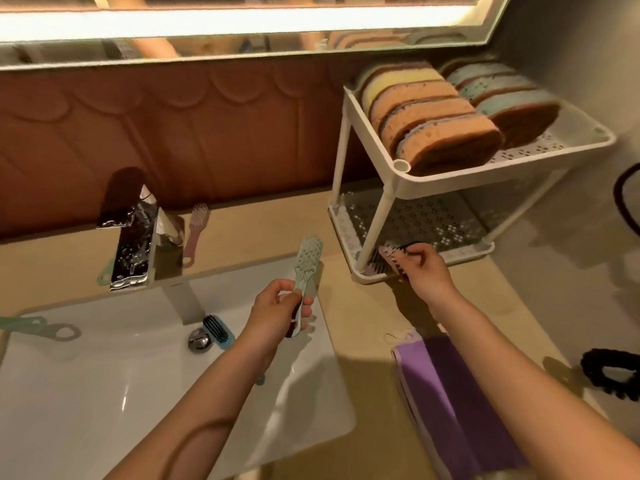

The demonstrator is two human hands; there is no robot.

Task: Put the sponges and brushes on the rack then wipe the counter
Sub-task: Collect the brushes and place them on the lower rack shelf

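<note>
A white two-tier rack (398, 181) stands on the counter at the right. Several sponges (436, 123) fill its top shelf on edge. My right hand (424, 271) grips a pink brush (388, 259) with dark bristles at the front corner of the lower shelf. My left hand (280, 308) holds a pale green brush (306, 263) upright over the sink's right rim. A blue brush (215, 330) lies in the sink by the drain. Another pink brush (195, 230) lies behind the tap. Green brush handles (38, 325) show at the sink's left edge.
The white sink (104, 393) fills the lower left, with a chrome tap (133, 251) behind it. A purple cloth (460, 403) lies on the beige counter (363, 323) under my right forearm. A black hair scrunchie (611, 374) sits at the far right. A mirror runs along the top.
</note>
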